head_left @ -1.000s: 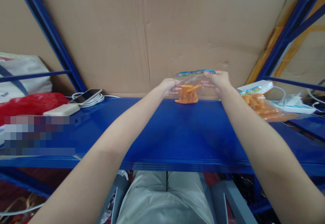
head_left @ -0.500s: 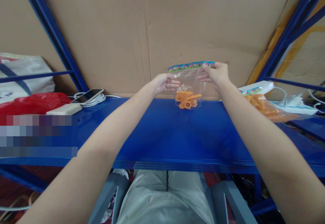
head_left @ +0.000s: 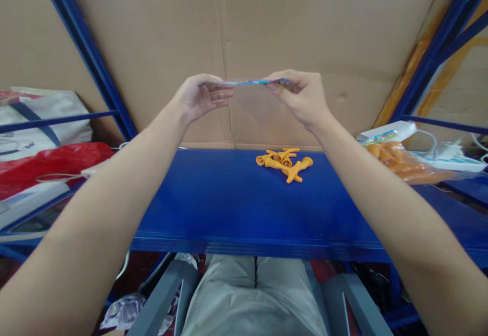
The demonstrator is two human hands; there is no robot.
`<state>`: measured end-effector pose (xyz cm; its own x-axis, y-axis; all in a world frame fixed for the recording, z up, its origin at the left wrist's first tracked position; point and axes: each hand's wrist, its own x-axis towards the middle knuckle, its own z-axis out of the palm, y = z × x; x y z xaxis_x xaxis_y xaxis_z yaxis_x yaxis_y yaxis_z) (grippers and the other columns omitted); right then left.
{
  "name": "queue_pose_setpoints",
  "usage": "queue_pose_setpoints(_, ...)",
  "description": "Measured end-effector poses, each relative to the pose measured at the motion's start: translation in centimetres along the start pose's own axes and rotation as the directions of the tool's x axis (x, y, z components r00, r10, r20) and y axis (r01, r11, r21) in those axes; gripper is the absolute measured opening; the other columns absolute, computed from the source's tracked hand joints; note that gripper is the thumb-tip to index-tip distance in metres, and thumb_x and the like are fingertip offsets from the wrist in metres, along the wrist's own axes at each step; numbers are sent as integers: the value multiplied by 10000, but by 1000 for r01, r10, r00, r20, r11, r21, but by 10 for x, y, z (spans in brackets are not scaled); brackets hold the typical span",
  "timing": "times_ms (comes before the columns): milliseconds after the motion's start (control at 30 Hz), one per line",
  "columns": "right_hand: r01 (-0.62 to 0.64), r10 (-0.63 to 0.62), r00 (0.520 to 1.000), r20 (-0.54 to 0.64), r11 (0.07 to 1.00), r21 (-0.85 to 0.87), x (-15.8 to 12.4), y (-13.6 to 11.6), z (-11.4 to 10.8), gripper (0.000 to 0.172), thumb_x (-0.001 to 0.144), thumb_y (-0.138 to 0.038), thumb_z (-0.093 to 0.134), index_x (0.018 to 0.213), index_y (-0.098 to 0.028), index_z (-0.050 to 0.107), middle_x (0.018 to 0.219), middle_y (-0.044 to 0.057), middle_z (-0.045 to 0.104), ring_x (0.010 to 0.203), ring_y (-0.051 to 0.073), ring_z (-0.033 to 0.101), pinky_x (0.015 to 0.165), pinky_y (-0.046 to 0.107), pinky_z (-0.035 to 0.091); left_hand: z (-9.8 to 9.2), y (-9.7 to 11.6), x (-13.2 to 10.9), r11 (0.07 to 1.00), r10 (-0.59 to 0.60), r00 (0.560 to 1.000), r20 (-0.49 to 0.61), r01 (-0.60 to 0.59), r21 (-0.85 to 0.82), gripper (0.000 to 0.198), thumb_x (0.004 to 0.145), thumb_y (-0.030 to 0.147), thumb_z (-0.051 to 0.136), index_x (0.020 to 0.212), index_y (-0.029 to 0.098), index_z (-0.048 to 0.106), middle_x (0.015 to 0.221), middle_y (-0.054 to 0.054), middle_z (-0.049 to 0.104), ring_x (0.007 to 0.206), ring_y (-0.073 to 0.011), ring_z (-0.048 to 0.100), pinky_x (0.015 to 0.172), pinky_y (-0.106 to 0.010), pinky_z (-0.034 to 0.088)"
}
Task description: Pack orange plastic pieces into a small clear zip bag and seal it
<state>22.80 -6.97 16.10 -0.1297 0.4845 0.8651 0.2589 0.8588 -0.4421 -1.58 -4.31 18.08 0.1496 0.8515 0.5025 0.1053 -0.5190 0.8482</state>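
A clear plastic bag (head_left: 247, 83) with a coloured printed strip is stretched flat, almost edge-on, between my two hands above the table. My left hand (head_left: 202, 96) pinches one end between thumb and fingers, with its other fingers held out under it. My right hand (head_left: 299, 94) grips the opposite end with curled fingers. Below the bag, several small orange plastic pieces (head_left: 284, 162) with cup-shaped ends lie in a loose pile on the blue table (head_left: 229, 199). Neither hand touches the pile.
At the right, another clear bag of orange pieces (head_left: 396, 160) lies beside a white box (head_left: 389, 130) and cables. To the left are a red plastic bag (head_left: 57, 165) and a white cloth bag (head_left: 49, 117). A cardboard sheet (head_left: 160, 46) stands behind the table, between blue posts.
The orange pieces, inside the bag before, now lie loose on the table. The bag has been raised and turned flat, and my left hand has moved left and up to its other end.
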Motion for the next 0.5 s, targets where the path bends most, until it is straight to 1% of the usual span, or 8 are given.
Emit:
queue_pose_setpoints(33, 32, -32, 998, 49, 999, 3, -4, -1, 4, 150, 806, -363, 771, 876, -240, 720, 1019, 2, 711, 1160, 224, 639, 980, 435, 541, -6, 5, -5, 1000, 11, 1000, 22, -11, -9, 273, 885, 81, 405, 1069, 82, 606, 1161, -68, 683, 1098, -169, 640, 1016, -403, 478)
queue_pose_setpoints(100, 88, -86, 983, 159, 996, -9, -13, 1, 10, 183, 808, -396, 765, 922, -254, 744, 1137, 12, 696, 1206, 225, 618, 1015, 443, 519, -19, 11, -10, 999, 18, 1000, -1, -18, 32, 320, 823, -42, 405, 1072, 44, 586, 1146, -52, 677, 1020, -98, 626, 1042, -392, 444)
queue_pose_setpoints(167, 117, -102, 962, 253, 992, -46, -23, 8, 13, 257, 817, -452, 746, 996, -268, 754, 1268, 33, 655, 1257, 237, 587, 1031, 459, 507, -35, 10, -10, 995, 4, 997, -79, 3, 95, 343, 801, -93, 401, 1065, 25, 585, 1062, -39, 686, 941, -54, 612, 1056, -393, 421)
queue_pose_setpoints(267, 93, -55, 946, 320, 990, -105, -39, 26, 14, 364, 819, -518, 727, 1095, -281, 748, 1386, 78, 594, 1296, 273, 560, 1023, 490, 512, -62, -4, -6, 985, -19, 976, -219, 56, 165, 289, 806, -85, 406, 932, 65, 618, 899, -18, 693, 869, -52, 608, 1071, -394, 424)
queue_pose_setpoints(367, 8, 19, 944, 328, 996, -83, -58, 50, 9, 357, 838, -497, 712, 1110, -269, 751, 1421, 107, 572, 1133, 251, 666, 983, 496, 549, -88, -27, -6, 965, -57, 899, -434, 161, 208, 244, 724, -49, 472, 730, 151, 612, 754, 0, 697, 870, -126, 630, 1106, -429, 446)
queue_pose_setpoints(400, -29, 56, 937, 344, 996, -85, -65, 58, 6, 345, 845, -474, 708, 1114, -261, 751, 1425, 115, 569, 1074, 238, 690, 965, 489, 564, -96, -37, -9, 957, -80, 870, -486, 204, 207, 220, 714, -22, 492, 702, 165, 607, 752, -1, 709, 911, -151, 637, 1122, -446, 437)
queue_pose_setpoints(433, -60, 89, 931, 353, 994, -93, -72, 65, 2, 332, 848, -450, 707, 1111, -253, 754, 1424, 123, 570, 1027, 228, 706, 942, 479, 580, -104, -47, -12, 949, -95, 829, -551, 243, 201, 182, 716, 18, 519, 692, 177, 605, 764, -2, 722, 956, -178, 639, 1125, -460, 438)
queue_pose_setpoints(500, -96, 141, 921, 364, 986, -138, -86, 79, -5, 304, 849, -400, 707, 1104, -242, 758, 1410, 132, 583, 1024, 234, 711, 933, 477, 588, -119, -68, -21, 910, -152, 767, -624, 355, 215, 106, 736, 102, 561, 711, 190, 615, 867, 0, 753, 1070, -227, 625, 1118, -465, 450)
